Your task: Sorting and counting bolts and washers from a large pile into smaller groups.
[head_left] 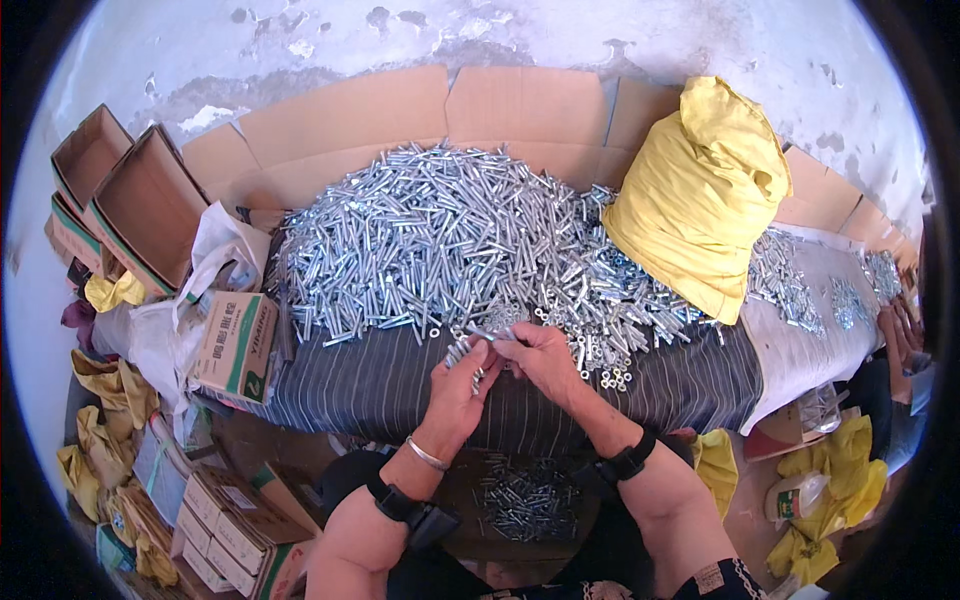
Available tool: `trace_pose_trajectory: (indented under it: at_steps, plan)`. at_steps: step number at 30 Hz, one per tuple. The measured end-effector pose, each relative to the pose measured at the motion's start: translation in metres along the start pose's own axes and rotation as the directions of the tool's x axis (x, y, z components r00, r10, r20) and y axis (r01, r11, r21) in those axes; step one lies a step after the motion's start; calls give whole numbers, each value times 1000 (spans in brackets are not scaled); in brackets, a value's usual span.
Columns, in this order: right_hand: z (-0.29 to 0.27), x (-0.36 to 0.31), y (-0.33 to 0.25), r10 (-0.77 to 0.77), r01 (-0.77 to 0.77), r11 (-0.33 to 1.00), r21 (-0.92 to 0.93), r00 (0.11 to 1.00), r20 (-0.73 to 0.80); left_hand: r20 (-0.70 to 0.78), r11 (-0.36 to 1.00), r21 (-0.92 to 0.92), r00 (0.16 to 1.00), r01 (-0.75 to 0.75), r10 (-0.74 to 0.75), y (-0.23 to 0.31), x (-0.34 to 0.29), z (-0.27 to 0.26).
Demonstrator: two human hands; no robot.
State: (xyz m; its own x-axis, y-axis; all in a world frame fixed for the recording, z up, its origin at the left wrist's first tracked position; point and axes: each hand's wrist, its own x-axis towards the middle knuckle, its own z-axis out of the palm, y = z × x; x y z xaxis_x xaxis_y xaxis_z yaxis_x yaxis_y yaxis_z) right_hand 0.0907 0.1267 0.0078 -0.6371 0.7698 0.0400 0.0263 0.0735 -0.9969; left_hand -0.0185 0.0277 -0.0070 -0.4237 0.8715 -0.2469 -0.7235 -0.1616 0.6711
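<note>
- Left-hand grip (459, 384): closed around a small bunch of slim, silver metal bolts (461, 356), which stick out between thumb and fingers.
- Right-hand grip (544, 361): narrow, its fingertips meeting the left hand's; whether it holds a piece itself, I cannot tell.
- Straight beyond both grips spreads a broad, high heap of loose silver metal bolts and sleeves (430, 235), its near edge just beside the fingertips.
- Just right of the right-hand grip, small silver hexagonal nuts (614, 380) lie scattered.
- Under and around the grips runs a tabletop covered in dark, pale-striped cloth (340, 380).
- Farther right and beyond the grips, a bulging yellow fabric sack (695, 190) stands against the heap.
- Left of the grips sits a brown, white and green cardboard carton (232, 345).
- Below the grips, between the knees, lies a smaller pile of darker-looking metal pieces (525, 500).
</note>
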Motion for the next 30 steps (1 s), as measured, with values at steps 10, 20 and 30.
trace_pose_trajectory:
  at_steps: [10,20,30]
  plan:
    - [-6,2,12,-74,75,986,-151,997,10,-40,999,-7,998,-52,52,7,-4,8]
    - [4,-1,5,-716,744,541,-393,652,250,85,964,12,960,266,-266,20,-10,-8]
    - [8,-8,7,-552,583,728,-361,811,195,-8,969,70,971,238,-238,28,-15,-4]
